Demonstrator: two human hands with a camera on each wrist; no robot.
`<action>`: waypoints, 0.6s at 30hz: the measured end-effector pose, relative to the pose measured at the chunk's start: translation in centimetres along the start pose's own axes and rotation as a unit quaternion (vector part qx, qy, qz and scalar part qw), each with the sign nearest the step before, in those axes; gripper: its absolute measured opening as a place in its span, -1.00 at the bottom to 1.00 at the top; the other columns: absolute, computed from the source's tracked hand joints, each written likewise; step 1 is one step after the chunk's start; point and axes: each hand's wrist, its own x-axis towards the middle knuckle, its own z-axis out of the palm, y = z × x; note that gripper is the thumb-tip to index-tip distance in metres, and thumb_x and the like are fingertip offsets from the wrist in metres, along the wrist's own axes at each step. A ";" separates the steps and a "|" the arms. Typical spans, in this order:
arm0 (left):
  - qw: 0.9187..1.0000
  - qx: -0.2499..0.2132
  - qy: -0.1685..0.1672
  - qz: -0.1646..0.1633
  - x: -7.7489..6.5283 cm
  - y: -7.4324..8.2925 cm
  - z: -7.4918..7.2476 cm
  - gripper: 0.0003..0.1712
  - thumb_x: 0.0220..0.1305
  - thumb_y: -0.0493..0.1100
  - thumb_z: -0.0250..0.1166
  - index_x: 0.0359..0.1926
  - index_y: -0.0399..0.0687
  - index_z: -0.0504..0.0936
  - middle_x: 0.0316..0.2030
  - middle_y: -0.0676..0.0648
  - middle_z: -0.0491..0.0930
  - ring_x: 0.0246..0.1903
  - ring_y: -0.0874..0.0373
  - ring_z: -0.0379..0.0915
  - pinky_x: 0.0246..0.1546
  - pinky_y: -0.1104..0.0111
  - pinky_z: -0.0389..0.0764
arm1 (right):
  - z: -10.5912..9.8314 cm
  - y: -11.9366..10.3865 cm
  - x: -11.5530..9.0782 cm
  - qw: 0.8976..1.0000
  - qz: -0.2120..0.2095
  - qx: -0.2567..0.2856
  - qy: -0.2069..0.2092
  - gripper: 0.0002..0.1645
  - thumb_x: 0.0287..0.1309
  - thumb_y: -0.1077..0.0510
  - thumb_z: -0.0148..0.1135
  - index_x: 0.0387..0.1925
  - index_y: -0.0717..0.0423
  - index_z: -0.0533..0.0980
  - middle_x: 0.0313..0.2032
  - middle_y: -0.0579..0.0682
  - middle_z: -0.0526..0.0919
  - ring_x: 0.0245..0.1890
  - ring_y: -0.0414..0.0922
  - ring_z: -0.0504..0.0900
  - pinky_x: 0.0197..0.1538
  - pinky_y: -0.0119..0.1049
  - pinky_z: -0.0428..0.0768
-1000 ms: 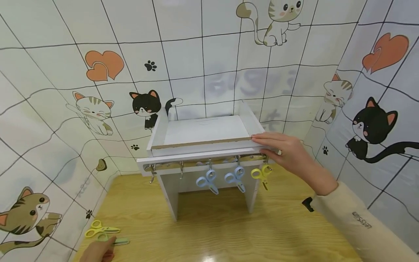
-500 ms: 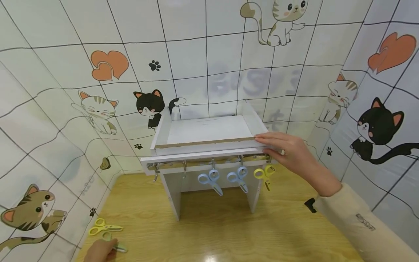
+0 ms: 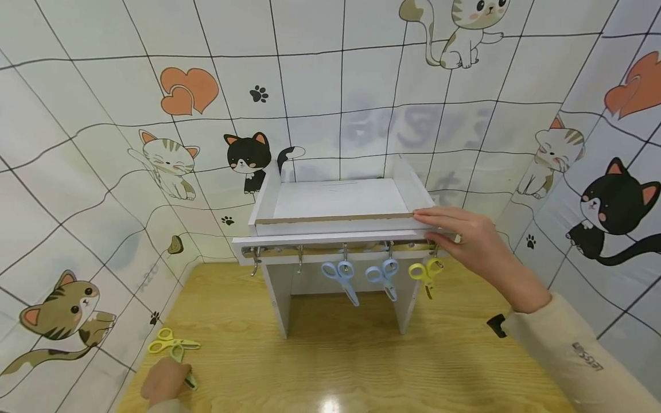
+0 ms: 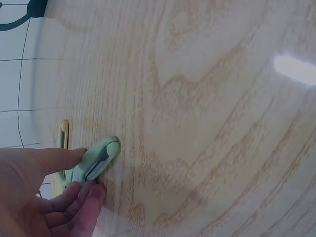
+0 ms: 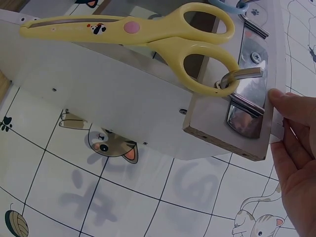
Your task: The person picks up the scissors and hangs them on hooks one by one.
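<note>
At the lower left in the head view, my left hand (image 3: 166, 380) is at a pair of light green scissors (image 3: 191, 381) on the table. In the left wrist view its thumb and fingers pinch the green scissors (image 4: 101, 155) around the blades. Close behind lies a pair of yellow scissors (image 3: 167, 341). My right hand (image 3: 472, 244) grips the front right corner of a white shelf (image 3: 330, 228), thumb on one side and fingers on the other. Next to that hand, yellow scissors (image 5: 197, 49) hang by one finger loop from a metal hook.
Two blue scissors (image 3: 341, 278) hang from hooks in the middle of the rail. At the rail's left, a metal hook (image 3: 255, 261) and another beside it carry nothing. Cat-printed wall sheeting (image 3: 310, 86) encloses the wooden table (image 3: 330, 367) at the back and sides.
My left hand has turned the green scissors so their blades point more toward the table's front. The head view has shifted slightly. My right hand keeps its hold on the shelf.
</note>
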 end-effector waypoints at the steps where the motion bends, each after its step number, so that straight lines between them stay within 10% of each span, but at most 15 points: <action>1: 1.000 -0.007 0.001 -0.003 -0.2 -0.2 0.0 -0.65 0.17 -0.04 0.22 -0.60 -0.21 0.52 -0.53 -0.26 0.51 -0.49 -0.03 0.42 -0.46 0.13 0.52 | 0.1 0.0 0.0 1.000 -0.002 -0.001 0.000 -0.21 -0.33 0.49 0.56 0.09 0.06 0.66 0.01 0.06 0.75 0.20 -0.41 0.56 0.27 -0.77 0.29; 10: 0.999 -0.044 0.011 -0.001 -1.4 -0.6 -0.3 -0.59 0.14 -0.03 0.33 -0.48 -0.37 0.54 -0.54 -0.23 0.53 -0.51 -0.03 0.42 -0.54 0.28 0.46 | 0.0 -0.6 0.3 1.000 0.011 -0.024 -0.008 -0.24 -0.34 0.48 0.58 0.07 0.09 0.67 0.03 0.04 0.74 0.03 -0.02 0.71 0.26 -0.80 0.26; 18: 0.997 -0.057 0.011 0.041 -2.0 -1.6 -0.4 -0.47 0.16 0.02 0.37 -0.83 -0.01 0.40 -0.71 -0.03 0.43 -0.57 0.05 0.35 -0.54 0.27 0.42 | 0.0 -0.1 0.0 1.000 0.001 -0.009 0.008 -0.22 -0.33 0.49 0.56 0.08 0.05 0.66 0.01 0.06 0.75 0.16 -0.34 0.62 0.22 -0.82 0.27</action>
